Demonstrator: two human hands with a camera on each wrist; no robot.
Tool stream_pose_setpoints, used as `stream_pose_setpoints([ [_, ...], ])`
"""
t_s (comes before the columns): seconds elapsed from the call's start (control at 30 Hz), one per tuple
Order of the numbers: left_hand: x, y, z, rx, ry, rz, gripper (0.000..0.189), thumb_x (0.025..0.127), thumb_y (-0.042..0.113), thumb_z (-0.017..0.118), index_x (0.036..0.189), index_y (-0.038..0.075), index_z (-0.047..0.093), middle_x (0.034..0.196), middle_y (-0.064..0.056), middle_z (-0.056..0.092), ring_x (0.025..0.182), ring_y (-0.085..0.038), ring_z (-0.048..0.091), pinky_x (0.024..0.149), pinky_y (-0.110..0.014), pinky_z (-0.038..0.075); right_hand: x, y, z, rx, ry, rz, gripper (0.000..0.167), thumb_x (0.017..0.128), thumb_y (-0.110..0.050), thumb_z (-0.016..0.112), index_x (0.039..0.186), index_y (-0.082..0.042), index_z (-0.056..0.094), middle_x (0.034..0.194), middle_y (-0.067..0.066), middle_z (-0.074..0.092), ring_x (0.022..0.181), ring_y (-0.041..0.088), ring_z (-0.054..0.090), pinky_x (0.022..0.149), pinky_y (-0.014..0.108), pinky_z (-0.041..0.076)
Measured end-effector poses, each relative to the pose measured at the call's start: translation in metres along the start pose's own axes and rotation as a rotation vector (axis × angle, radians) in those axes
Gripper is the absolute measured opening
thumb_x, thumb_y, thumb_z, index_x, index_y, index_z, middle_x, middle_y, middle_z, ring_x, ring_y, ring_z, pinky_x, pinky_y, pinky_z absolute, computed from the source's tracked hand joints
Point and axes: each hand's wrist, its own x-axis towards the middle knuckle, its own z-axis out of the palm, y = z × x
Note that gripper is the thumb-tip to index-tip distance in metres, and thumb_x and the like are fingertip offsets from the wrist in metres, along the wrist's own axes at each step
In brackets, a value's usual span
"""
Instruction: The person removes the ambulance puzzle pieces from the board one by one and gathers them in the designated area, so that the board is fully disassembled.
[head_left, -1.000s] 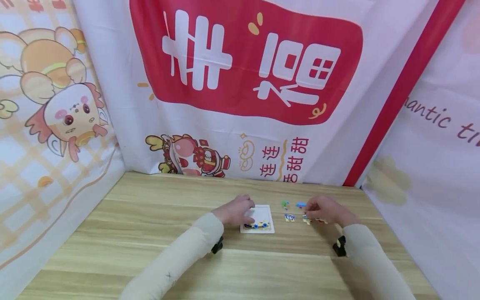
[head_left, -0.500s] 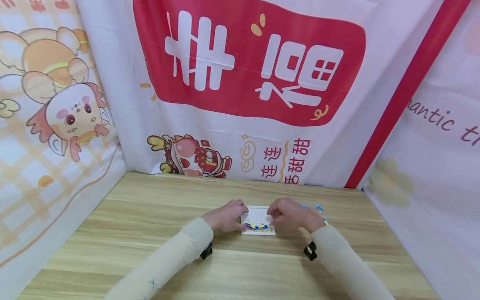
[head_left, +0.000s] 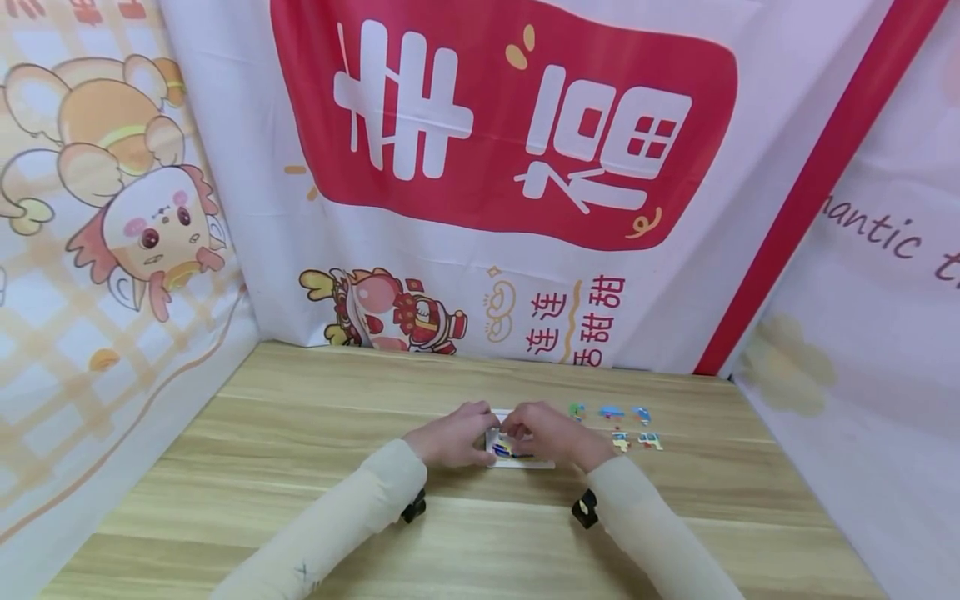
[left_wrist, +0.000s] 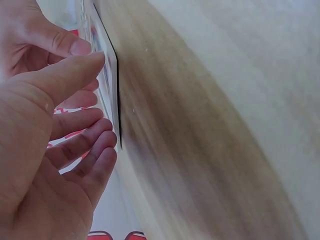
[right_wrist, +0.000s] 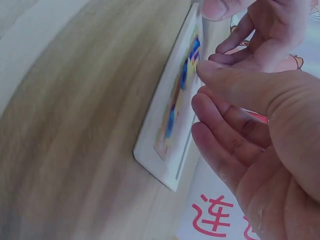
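Observation:
A small white puzzle tray [head_left: 538, 465] lies on the wooden table, with a row of yellow and blue puzzle pieces [right_wrist: 172, 120] along its near side. My left hand [head_left: 452, 435] rests at the tray's left edge, fingers spread and slightly bent, thumb near the front corner. Over the tray's left part, my right hand [head_left: 551, 433] pinches a small puzzle piece [right_wrist: 192, 65] between thumb and fingertips. Most of that piece is hidden by the fingers. Both hands' fingertips are close together in the wrist views.
Several loose puzzle pieces lie right of the tray: a green one [head_left: 577, 411], blue ones [head_left: 611, 412] behind, yellowish ones [head_left: 650, 442] in front. A printed cloth [head_left: 405, 225] hangs behind the table [head_left: 337, 400], with more cloth at both sides.
My right hand has moved left from the loose pieces to over the tray. One blue-purple piece is gone from the loose group. The left hand has shifted slightly outward to the tray's edge.

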Motion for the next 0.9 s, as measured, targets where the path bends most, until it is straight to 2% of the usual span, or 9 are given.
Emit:
stream_pose_setpoints([
  [0.2,-0.0018,-0.0015,0.0027,-0.009,0.0,-0.003,0.048,0.094,0.031,0.081,0.133,0.008,0.066,0.123,-0.006,0.059,0.112,-0.016,0.052,0.102,-0.035,0.052,0.0036,0.0035,0.008,0.003,-0.004,-0.001,0.026,0.095,-0.002,0.076,0.12,-0.008,0.077,0.112,0.004,0.075,0.101,0.018,0.07,0.092,0.034,0.061],
  [0.47,-0.0019,-0.0032,0.0045,-0.024,-0.006,-0.022,0.052,0.095,0.033,0.08,0.137,0.009,0.064,0.127,-0.005,0.059,0.116,-0.016,0.052,0.106,-0.036,0.051,0.0042,0.0025,0.0071,0.007,-0.013,0.002,0.024,0.096,-0.003,0.075,0.118,-0.011,0.081,0.108,0.003,0.072,0.095,0.016,0.066,0.085,0.03,0.058],
  [0.7,-0.0005,-0.0046,0.0037,-0.041,-0.005,-0.027,0.051,0.095,0.033,0.081,0.136,0.009,0.065,0.125,-0.004,0.059,0.114,-0.016,0.052,0.104,-0.035,0.051,0.0072,0.0004,0.0045,-0.003,-0.029,0.04,0.025,0.094,-0.003,0.077,0.117,-0.012,0.081,0.11,0.001,0.073,0.096,0.012,0.066,0.089,0.031,0.059],
  [0.9,0.0015,-0.0059,0.0034,-0.052,-0.007,-0.026,0.051,0.094,0.032,0.082,0.136,0.009,0.065,0.126,-0.003,0.059,0.116,-0.017,0.052,0.107,-0.036,0.051,0.0092,-0.0004,0.0026,-0.008,-0.037,0.07,0.025,0.093,-0.002,0.078,0.117,-0.012,0.079,0.11,-0.001,0.074,0.094,0.01,0.065,0.089,0.031,0.059],
])
